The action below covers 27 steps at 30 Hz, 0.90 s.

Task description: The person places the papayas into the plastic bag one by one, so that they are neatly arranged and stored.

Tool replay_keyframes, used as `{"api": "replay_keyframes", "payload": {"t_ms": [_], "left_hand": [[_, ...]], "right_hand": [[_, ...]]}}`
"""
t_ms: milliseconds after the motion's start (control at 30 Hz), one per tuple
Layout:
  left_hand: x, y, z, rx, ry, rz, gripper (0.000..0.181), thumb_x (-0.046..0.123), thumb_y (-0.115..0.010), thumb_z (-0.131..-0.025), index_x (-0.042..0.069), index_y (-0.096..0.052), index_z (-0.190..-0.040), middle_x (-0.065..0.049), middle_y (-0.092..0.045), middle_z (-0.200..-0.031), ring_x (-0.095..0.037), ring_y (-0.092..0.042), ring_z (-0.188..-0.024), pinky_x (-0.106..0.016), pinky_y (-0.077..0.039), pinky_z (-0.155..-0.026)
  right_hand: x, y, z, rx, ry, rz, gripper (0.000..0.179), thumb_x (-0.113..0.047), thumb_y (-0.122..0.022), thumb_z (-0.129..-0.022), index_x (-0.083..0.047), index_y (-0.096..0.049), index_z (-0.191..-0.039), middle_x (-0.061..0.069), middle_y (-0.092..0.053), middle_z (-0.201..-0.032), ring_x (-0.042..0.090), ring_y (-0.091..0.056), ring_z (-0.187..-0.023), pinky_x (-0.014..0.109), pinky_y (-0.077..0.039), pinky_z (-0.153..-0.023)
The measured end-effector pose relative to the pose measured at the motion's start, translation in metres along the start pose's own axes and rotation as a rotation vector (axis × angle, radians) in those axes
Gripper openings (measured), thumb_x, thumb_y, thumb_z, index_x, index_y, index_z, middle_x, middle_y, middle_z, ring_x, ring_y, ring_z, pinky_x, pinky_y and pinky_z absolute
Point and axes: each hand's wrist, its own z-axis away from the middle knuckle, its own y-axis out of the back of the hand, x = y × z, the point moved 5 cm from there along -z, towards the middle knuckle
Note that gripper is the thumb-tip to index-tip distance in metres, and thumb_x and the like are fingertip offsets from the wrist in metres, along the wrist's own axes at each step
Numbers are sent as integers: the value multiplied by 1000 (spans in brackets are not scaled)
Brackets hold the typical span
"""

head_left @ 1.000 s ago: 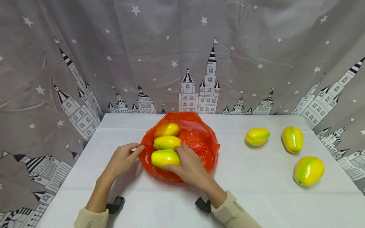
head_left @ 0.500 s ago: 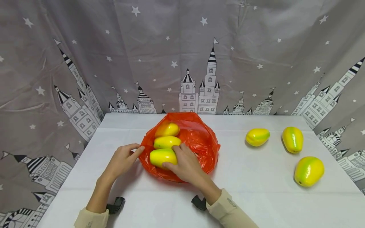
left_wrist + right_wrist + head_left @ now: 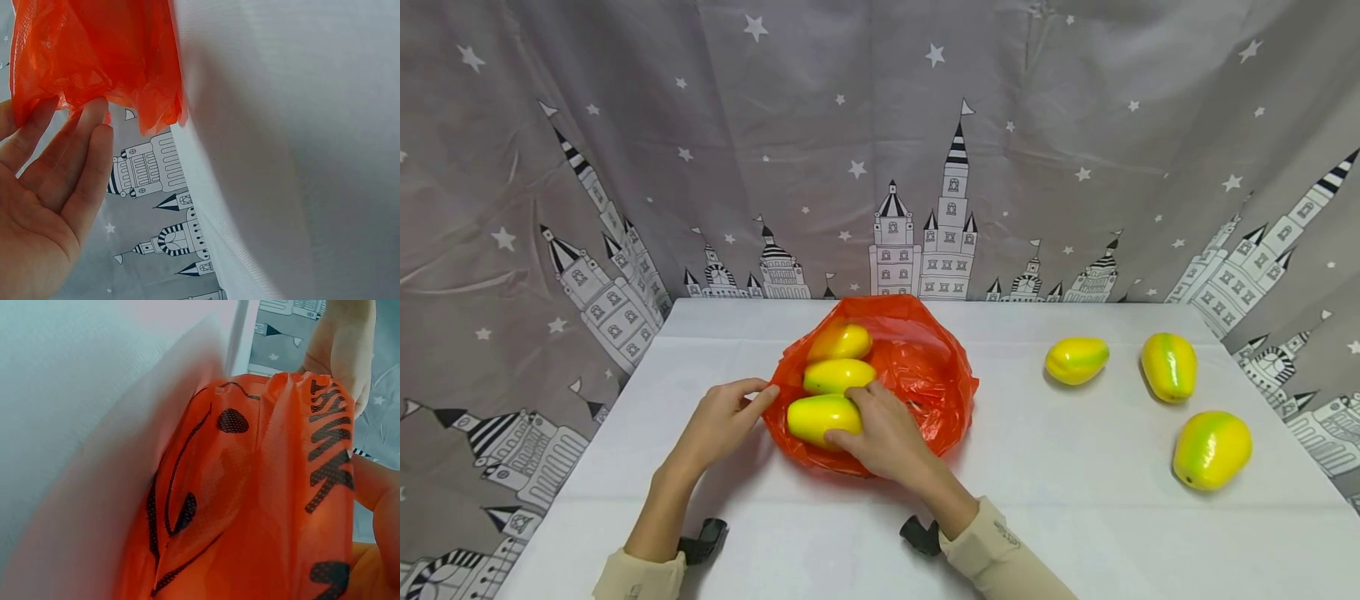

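An open red plastic bag (image 3: 955,358) stands on the table in the head view, its mouth facing up. My left hand (image 3: 722,421) pinches the bag's left rim; the left wrist view shows its fingers (image 3: 87,147) at the edge of the plastic (image 3: 100,50). Inside the bag, my right hand (image 3: 891,437) grips a glossy yellow-green mango (image 3: 820,419) from its right side. Behind that one lie two more mangoes, a middle one (image 3: 838,377) and a rear one (image 3: 847,342). Black print marks the bag's front (image 3: 275,469) in the right wrist view, which hides most of the right hand.
On the right of the white-covered table (image 3: 1037,533) lie three more mangoes: one nearer the bag (image 3: 1077,361), one at the back right (image 3: 1170,367) and one in front (image 3: 1213,451). A grey curtain (image 3: 820,125) printed with castles and stars hangs behind.
My right hand has shifted slightly left inside the bag with the front mango. The left hand keeps its place at the rim.
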Motion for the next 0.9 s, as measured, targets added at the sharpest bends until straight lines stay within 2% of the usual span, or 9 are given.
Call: {"api": "replay_keyframes", "payload": {"t_ms": [500, 900], "left_hand": [[1, 1, 1, -5, 19, 4, 36, 32, -56, -101, 3, -71, -116, -15, -70, -111, -26, -65, -89, -47, -55, -83], [1, 3, 1, 30, 9, -7, 35, 30, -56, -102, 1, -71, -114, -16, -70, -109, -26, -65, -86, -46, -55, -80]], "right_hand": [[2, -4, 0, -30, -8, -12, 59, -37, -76, -86, -4, -57, -131, 5, -55, -116, 17, -52, -97, 32, -49, -85], [3, -8, 0, -71, 2, 48, 60, -41, -75, -86, -6, -56, -131, 3, -52, -108, 16, -50, -90, 29, -47, -78]]}}
